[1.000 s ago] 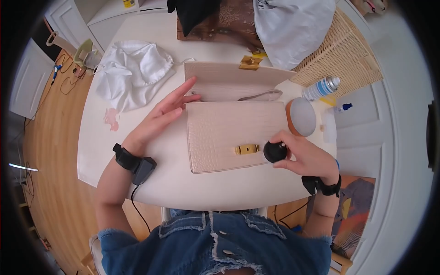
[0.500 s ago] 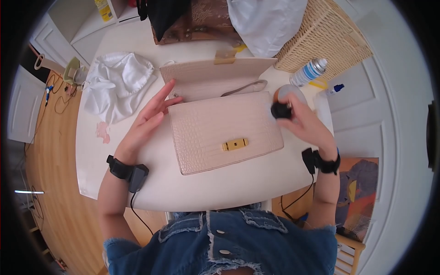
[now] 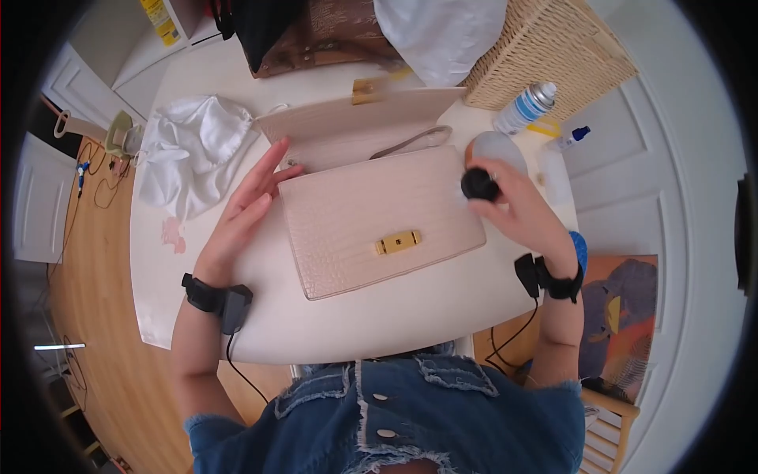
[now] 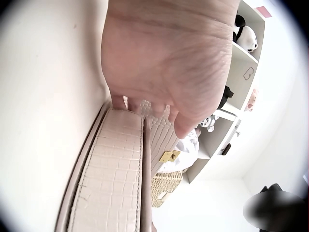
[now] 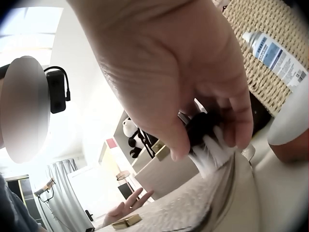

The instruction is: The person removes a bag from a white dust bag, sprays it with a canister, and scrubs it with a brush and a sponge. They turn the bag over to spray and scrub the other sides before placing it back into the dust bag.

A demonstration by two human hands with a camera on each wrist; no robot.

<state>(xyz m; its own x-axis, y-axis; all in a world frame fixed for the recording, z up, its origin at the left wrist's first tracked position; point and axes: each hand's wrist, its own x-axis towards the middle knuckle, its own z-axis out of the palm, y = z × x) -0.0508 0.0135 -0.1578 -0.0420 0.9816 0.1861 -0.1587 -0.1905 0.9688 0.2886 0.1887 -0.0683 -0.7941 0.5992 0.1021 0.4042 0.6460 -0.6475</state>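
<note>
A pale pink crocodile-textured handbag [image 3: 371,213] lies on the white table, its flap [image 3: 339,118] raised at the back and a gold clasp [image 3: 399,242] on its front. My right hand [image 3: 517,201] grips a round black brush [image 3: 479,184] at the bag's right edge. In the right wrist view its white bristles [image 5: 212,157] meet the bag's edge. My left hand [image 3: 241,217], fingers extended, rests against the bag's left end. From the left wrist view, those fingertips go behind the bag's side panel [image 4: 113,164] and are partly hidden. A thin strap [image 3: 414,141] lies inside the raised flap.
A white drawstring dust bag [image 3: 193,150] lies at the left. Past my right hand are a round grey-topped tin [image 3: 501,148], a spray can [image 3: 525,109] and a small blue-capped bottle [image 3: 572,138]. A woven basket [image 3: 553,55] and a brown bag [image 3: 324,39] stand at the back.
My right hand has carried the brush from beside the clasp up to the bag's upper right edge. The left hand stays at the left end; the head view has shifted.
</note>
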